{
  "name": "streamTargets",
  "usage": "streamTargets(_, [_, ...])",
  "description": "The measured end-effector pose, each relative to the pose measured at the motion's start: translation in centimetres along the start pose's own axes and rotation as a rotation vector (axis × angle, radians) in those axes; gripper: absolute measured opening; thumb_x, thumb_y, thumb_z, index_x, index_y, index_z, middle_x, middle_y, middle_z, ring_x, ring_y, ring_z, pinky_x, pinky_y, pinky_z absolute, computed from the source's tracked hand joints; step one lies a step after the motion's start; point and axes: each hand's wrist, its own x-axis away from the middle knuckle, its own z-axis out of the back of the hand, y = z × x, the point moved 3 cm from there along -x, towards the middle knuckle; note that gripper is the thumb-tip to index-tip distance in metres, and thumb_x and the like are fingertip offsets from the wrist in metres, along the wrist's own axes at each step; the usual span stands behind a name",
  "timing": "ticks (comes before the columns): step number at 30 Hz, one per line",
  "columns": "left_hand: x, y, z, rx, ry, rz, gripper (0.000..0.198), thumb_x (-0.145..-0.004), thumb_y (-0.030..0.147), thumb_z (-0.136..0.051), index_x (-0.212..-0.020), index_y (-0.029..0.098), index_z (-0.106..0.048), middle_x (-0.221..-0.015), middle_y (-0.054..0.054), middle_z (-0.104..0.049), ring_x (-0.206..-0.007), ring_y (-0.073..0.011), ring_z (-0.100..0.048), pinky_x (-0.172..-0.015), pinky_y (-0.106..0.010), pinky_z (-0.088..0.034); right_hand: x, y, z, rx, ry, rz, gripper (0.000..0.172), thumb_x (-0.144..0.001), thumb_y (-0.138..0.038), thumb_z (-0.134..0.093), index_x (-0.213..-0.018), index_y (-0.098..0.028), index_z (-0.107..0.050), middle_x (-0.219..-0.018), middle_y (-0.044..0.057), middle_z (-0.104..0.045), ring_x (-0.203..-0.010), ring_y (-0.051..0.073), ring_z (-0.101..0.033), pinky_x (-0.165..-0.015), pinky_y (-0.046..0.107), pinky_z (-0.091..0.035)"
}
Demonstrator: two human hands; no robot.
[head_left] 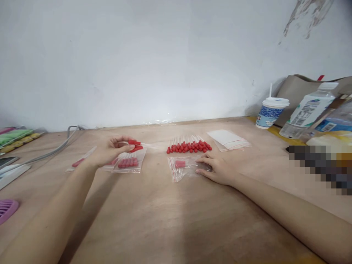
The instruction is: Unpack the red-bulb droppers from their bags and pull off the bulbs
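My left hand [117, 148] is closed on droppers [134, 142] with red rubber bulbs; two bulbs show, and their clear tubes point right. Under that hand lie clear zip bags [129, 168] with several red-bulbed droppers inside. On the wooden table, my right hand [217, 168] grips the right end of a clear zip bag [188, 170], thumb and fingers on the film. A red bulb [180, 164] shows inside this bag, near its left end. Just beyond it is a row of red-bulbed droppers [189, 146], tubes towards the wall.
A stack of flat zip bags [228, 140] lies right of the row. Further right stand a lidded paper cup [271, 113], a plastic bottle [308, 110] and a grey-brown bag [291, 91]. A grey cable [59, 148] and a pink slotted object [8, 211] are at left.
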Motion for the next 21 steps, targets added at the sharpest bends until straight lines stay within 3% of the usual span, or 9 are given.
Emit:
streamTargets(3, [0.0,0.6,0.0,-0.158,0.208,-0.138,0.035,-0.067,0.04,-0.066,-0.094,0.018,-0.062,-0.081,-0.004,-0.069,-0.074,-0.0193,-0.065,-0.068,-0.031,-0.053,0.0,0.0,0.0,0.0,-0.005,-0.006,0.031,-0.079,-0.041,-0.056,-0.101,-0.019,-0.061,-0.088,0.007,-0.056,-0.078,0.018,-0.055,-0.07,0.033,-0.047])
streamTargets(7, [-0.9,0.3,-3.0,-0.495,0.371,-0.397,0.024,-0.08,0.035,-0.053,-0.098,0.021,-0.061,-0.095,-0.004,-0.065,-0.083,-0.0179,-0.062,-0.078,-0.03,-0.049,0.1,0.0,0.2,-0.025,-0.021,-0.007,0.03,-0.079,-0.04,-0.056,-0.101,-0.019,-0.061,-0.09,0.008,-0.056,-0.081,0.018,-0.054,-0.072,0.033,-0.047])
streamTargets(10, [-2.2,-0.8,-6.1,-0.751,0.307,-0.573,0.024,-0.086,0.024,-0.042,-0.103,0.022,-0.059,-0.103,-0.006,-0.061,-0.094,-0.0195,-0.058,-0.083,-0.031,-0.045,0.2,0.1,0.3,-0.036,-0.033,-0.021,0.03,-0.08,-0.039,-0.056,-0.101,-0.019,-0.061,-0.091,0.008,-0.056,-0.082,0.017,-0.054,-0.073,0.033,-0.047])
streamTargets(14, [-3.3,-1.9,-9.3,-1.0,0.145,-0.622,0.027,-0.085,0.013,-0.039,-0.105,0.018,-0.056,-0.102,-0.01,-0.06,-0.089,-0.021,-0.058,-0.077,-0.032,-0.045,0.3,0.1,0.3,-0.03,-0.032,-0.013,0.03,-0.079,-0.04,-0.056,-0.101,-0.019,-0.061,-0.092,0.008,-0.056,-0.084,0.018,-0.054,-0.074,0.034,-0.047])
streamTargets(18, [-3.3,-2.0,-11.1,-1.14,0.056,-0.657,0.025,-0.082,0.008,-0.041,-0.1,0.016,-0.056,-0.099,-0.01,-0.058,-0.087,-0.02,-0.056,-0.077,-0.031,-0.045,0.3,0.2,0.3,-0.021,-0.025,-0.003,0.031,-0.08,-0.039,-0.055,-0.102,-0.018,-0.061,-0.093,0.009,-0.056,-0.084,0.018,-0.055,-0.073,0.032,-0.048])
streamTargets(21, [-3.1,-2.1,-11.8,-1.165,0.059,-0.665,0.022,-0.084,0.011,-0.041,-0.098,0.018,-0.055,-0.096,-0.008,-0.057,-0.085,-0.0184,-0.056,-0.074,-0.028,-0.045,0.3,0.3,0.2,-0.011,-0.021,-0.001,0.031,-0.079,-0.039,-0.056,-0.102,-0.018,-0.061,-0.092,0.008,-0.056,-0.084,0.017,-0.055,-0.073,0.032,-0.048])
